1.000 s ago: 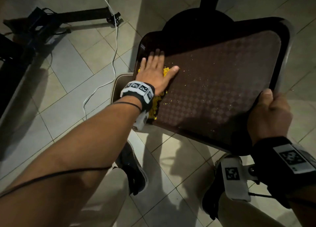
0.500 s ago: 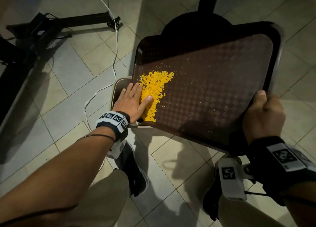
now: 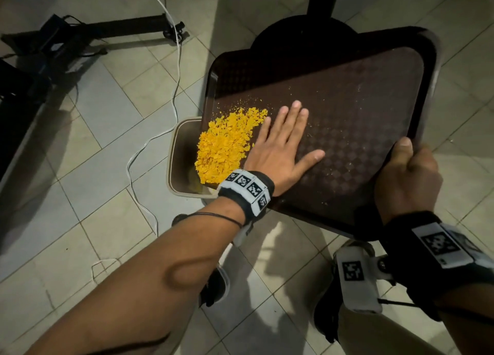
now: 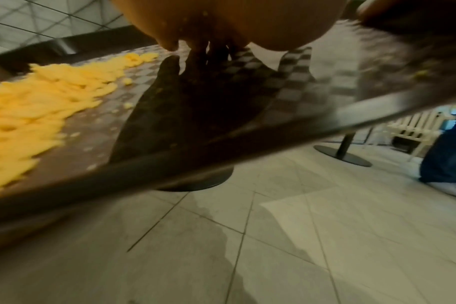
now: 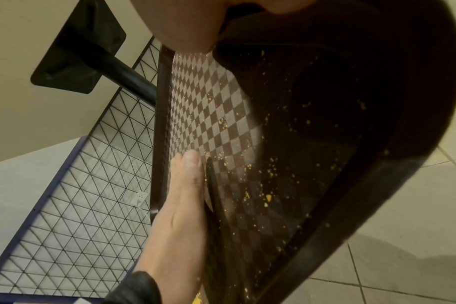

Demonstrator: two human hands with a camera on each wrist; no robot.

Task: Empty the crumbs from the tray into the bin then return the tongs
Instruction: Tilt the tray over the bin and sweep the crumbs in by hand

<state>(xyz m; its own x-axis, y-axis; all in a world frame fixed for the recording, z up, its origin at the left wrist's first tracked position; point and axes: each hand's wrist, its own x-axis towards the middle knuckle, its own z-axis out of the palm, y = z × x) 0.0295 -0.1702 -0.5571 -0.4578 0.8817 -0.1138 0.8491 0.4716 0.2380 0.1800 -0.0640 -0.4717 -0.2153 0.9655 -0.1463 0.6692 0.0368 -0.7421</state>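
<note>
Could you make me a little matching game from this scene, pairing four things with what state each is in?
Things:
1. left hand
2. right hand
3. crumbs
4. bin

States:
a. grips the tray's edge
b. stands on the floor, partly under the tray's corner
c. heaped in a yellow pile by the tray's low corner
d. lies flat on the tray, fingers straight

Pairs: 1-d, 2-a, 3-c, 4-b

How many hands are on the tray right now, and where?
2. The left hand lies flat on the tray surface, just right of the crumbs heaped at the edge over the bin. The right hand grips the tray's near right corner.
</note>
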